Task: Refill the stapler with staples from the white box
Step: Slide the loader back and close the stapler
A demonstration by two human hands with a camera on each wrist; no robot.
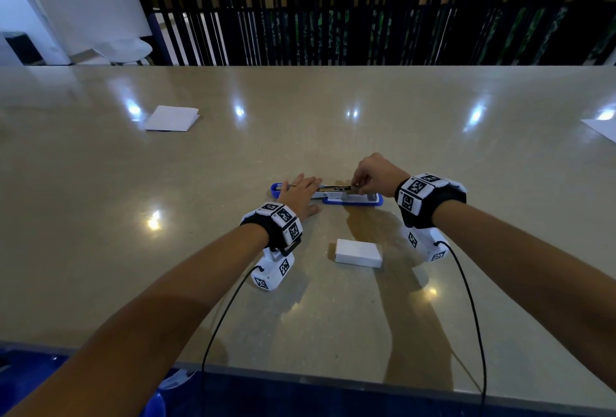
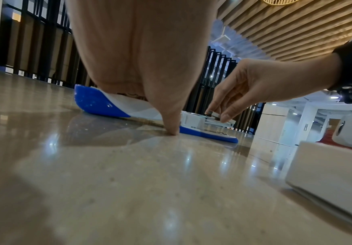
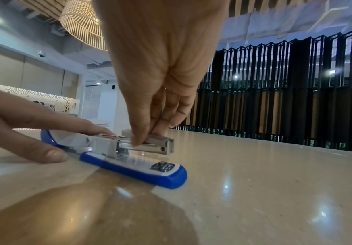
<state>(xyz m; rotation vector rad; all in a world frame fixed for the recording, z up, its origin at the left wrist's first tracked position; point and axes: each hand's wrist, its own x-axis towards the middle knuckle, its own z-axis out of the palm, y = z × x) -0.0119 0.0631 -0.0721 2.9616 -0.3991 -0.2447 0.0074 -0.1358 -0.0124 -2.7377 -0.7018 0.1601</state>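
The white box (image 1: 358, 252) is lying closed; the opened stapler (image 1: 346, 199) is being flattened by the left hand (image 1: 298, 191), and staples are being pinched into its channel by the right hand (image 1: 373, 173); closing remains.

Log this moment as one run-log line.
stapler open flat | left hand pressing lid | right hand pinching staples at magazine | white box closed

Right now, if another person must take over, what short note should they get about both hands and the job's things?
Left hand: fingers flat on the swung-open lid of the stapler, steadying it on the table.
Right hand: fingertips pinch at the metal staple channel, seemingly seating staples.
White box: closed-looking, on the table near the person, between the wrists.
Done: stapler opened.
Left: confirm the staples sit in the channel, then close the lid.
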